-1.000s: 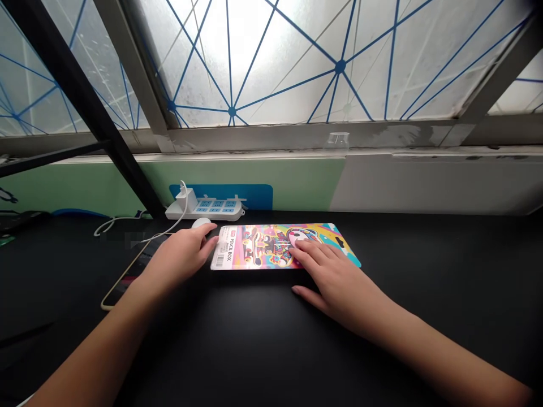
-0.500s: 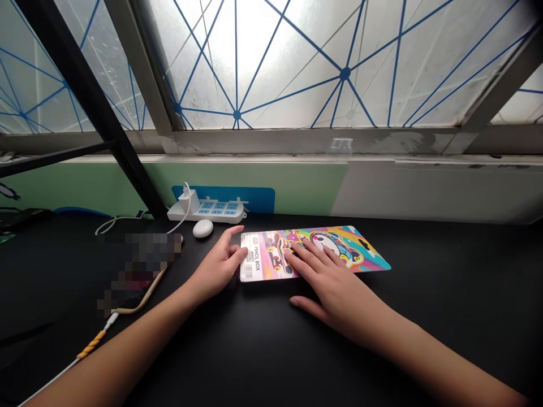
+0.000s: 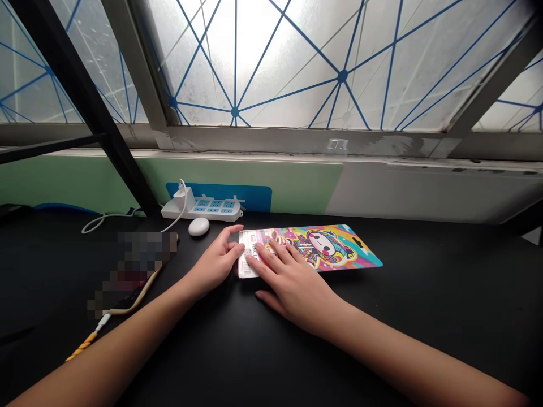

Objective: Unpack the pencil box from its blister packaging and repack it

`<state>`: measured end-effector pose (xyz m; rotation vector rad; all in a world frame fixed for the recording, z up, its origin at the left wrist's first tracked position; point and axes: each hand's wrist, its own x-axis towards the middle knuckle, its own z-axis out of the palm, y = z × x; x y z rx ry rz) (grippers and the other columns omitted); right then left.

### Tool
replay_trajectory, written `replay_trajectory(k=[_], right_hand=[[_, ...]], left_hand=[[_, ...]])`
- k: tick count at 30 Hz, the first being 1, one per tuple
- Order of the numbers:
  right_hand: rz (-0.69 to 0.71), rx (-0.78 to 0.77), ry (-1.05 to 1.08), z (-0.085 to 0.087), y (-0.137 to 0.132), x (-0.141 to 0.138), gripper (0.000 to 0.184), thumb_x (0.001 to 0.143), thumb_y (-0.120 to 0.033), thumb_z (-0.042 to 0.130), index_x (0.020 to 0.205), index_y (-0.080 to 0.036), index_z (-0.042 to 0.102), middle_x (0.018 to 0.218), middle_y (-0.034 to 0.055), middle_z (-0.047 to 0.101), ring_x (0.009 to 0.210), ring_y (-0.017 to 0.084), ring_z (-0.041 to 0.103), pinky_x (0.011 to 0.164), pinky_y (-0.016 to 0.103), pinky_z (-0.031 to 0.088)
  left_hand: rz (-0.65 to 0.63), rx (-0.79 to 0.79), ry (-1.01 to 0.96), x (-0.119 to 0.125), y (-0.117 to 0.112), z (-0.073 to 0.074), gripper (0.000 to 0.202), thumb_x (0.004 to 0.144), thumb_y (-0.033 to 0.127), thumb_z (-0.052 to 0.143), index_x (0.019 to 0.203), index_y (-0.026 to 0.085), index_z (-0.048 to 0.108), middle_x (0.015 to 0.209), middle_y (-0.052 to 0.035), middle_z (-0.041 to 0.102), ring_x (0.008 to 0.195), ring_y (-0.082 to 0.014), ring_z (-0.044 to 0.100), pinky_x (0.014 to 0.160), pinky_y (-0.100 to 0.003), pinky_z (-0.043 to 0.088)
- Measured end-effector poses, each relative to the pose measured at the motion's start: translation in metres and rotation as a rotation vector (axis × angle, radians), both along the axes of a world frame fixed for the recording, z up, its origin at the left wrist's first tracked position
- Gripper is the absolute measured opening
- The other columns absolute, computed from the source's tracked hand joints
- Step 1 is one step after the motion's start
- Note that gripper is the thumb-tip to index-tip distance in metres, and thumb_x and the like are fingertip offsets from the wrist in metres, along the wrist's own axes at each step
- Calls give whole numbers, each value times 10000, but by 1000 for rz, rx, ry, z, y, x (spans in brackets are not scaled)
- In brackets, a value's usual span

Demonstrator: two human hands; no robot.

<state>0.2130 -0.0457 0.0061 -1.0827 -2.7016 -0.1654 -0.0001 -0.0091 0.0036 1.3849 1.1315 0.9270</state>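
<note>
A colourful pencil box (image 3: 335,246) with a cartoon figure lies on the black desk, its white label end to the left and a hang hole at the right. My left hand (image 3: 218,254) grips that left end, thumb on top and the other fingers at the edge or hidden underneath. Flat across the label and the left part of the picture rests my right hand (image 3: 292,277), fingers stretched out and thumb apart on the near side. It covers much of the printed lettering.
Behind my left hand sit a white oval case (image 3: 199,227) and a white power strip (image 3: 212,209) with a plugged-in charger. A blurred-out device (image 3: 136,271) with a cable (image 3: 87,342) lies at the left. A black post (image 3: 106,130) rises before the window.
My right hand has slid left along the pencil box, from the middle of the picture onto the label. My left hand keeps its hold on the left end. The view has shifted slightly.
</note>
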Motion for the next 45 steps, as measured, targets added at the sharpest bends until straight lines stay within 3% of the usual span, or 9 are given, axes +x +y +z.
replay_trajectory(k=[10, 13, 17, 21, 34, 40, 45], right_hand=[[11, 20, -13, 1, 19, -22, 675, 972, -434, 633, 1551, -141, 443, 1609, 182, 454, 1468, 454, 399, 1129, 654, 409], [8, 18, -24, 4, 21, -24, 701, 954, -452, 660, 1545, -137, 454, 1595, 186, 473, 1458, 451, 417, 1137, 638, 410], [33, -13, -9, 7, 26, -23, 775, 894, -501, 727, 1525, -121, 485, 1546, 214, 525, 1444, 457, 435, 1128, 643, 426], [70, -35, 32, 9, 28, -17, 803, 853, -536, 763, 1506, -138, 518, 1498, 209, 578, 1437, 433, 457, 1141, 631, 425], [11, -141, 30, 17, 16, 40, 819, 870, -575, 732, 1547, -191, 477, 1570, 168, 512, 1459, 382, 448, 1150, 583, 444], [-67, -131, 30, 12, 8, 72, 776, 902, -588, 687, 1552, -222, 474, 1577, 139, 510, 1466, 378, 440, 1157, 598, 430], [-109, -107, 43, 5, 5, 113, 729, 923, -643, 617, 1526, -246, 516, 1567, 128, 522, 1440, 371, 479, 1145, 599, 442]], left_hand=[[115, 22, 10, -2, 8, -1, 510, 950, 359, 569, 1421, 240, 413, 660, 90, 509, 413, -80, 429, 368, -175, 338], [116, 24, -31, -3, 12, -2, 428, 957, 328, 554, 1358, 253, 427, 684, 82, 551, 405, -67, 420, 387, -169, 345], [117, 27, -73, -3, 14, -5, 340, 948, 292, 560, 1270, 253, 455, 768, 40, 632, 482, -84, 511, 465, -183, 413], [123, 28, -79, -4, 15, -7, 267, 953, 289, 547, 1202, 256, 456, 751, 40, 621, 507, -96, 527, 486, -190, 424], [121, 36, 5, -3, 16, -6, 165, 934, 327, 567, 1060, 254, 487, 733, 52, 562, 478, -90, 493, 418, -170, 313], [116, 51, 24, -3, 16, -5, 149, 938, 348, 543, 1034, 249, 486, 738, 49, 565, 469, -84, 475, 401, -164, 309], [119, 71, 43, -2, 18, -7, 182, 909, 381, 562, 999, 253, 469, 717, 55, 573, 463, -90, 457, 395, -170, 311]])
